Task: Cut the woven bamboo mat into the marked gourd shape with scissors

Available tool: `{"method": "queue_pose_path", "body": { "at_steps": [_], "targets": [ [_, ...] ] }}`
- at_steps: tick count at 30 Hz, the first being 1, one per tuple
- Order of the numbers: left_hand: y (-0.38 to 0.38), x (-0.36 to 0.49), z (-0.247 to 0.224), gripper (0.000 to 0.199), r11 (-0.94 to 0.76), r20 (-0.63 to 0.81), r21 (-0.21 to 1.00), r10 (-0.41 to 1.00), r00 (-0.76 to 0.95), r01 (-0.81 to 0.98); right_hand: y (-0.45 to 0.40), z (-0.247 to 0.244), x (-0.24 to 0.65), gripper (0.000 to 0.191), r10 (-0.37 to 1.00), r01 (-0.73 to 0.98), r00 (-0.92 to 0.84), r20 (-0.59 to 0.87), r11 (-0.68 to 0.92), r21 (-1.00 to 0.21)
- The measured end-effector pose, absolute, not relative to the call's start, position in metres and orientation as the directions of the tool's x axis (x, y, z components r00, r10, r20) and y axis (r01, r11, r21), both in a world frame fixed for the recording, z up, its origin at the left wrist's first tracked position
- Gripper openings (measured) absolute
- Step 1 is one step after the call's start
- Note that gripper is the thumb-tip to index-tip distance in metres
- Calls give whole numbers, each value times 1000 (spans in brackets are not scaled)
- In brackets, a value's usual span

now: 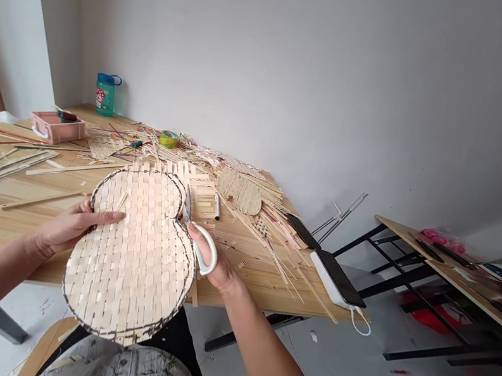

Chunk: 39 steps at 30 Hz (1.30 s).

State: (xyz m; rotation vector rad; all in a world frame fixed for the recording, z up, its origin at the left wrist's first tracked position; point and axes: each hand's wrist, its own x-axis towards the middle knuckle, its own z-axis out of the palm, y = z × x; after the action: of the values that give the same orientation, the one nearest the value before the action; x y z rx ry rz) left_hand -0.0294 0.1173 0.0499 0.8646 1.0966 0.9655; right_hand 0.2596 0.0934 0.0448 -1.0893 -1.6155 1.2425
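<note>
A woven bamboo-strip panel with a gourd-like outline, edged by a dark line, is held up over the near table edge. My left hand grips its left side at the waist, thumb lying on the front face. With my right hand I hold white-handled scissors. Their blades point up and away along the right side of the panel, at the waist. Uncut strip ends stick out past the dark line at the panel's top right. Whether the blades are closed on a strip I cannot tell.
Loose strips, small woven pieces and a marker lie on the wooden table. Farther back are a pink basket, green tape and a bottle. A phone lies at the right edge; another table stands beyond.
</note>
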Motion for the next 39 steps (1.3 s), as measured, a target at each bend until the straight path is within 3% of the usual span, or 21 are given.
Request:
{"method": "queue_pose_path", "body": {
  "at_steps": [9,16,28,39],
  "targets": [
    [108,-27,57,25,423,-376,861,903,208,-283,93,54,261,52,905,109,-412,101,160,-981],
    [109,-25,56,19,360,-304,892,925,227,-274,92,60,257,54,899,176,-428,90,180,-968],
    [105,-20,62,13,317,-260,913,937,232,-258,91,49,250,57,926,135,-348,146,204,-970],
    [116,-26,52,27,335,-286,913,933,220,-232,91,49,251,55,922,180,-336,194,265,-947]
  ]
}}
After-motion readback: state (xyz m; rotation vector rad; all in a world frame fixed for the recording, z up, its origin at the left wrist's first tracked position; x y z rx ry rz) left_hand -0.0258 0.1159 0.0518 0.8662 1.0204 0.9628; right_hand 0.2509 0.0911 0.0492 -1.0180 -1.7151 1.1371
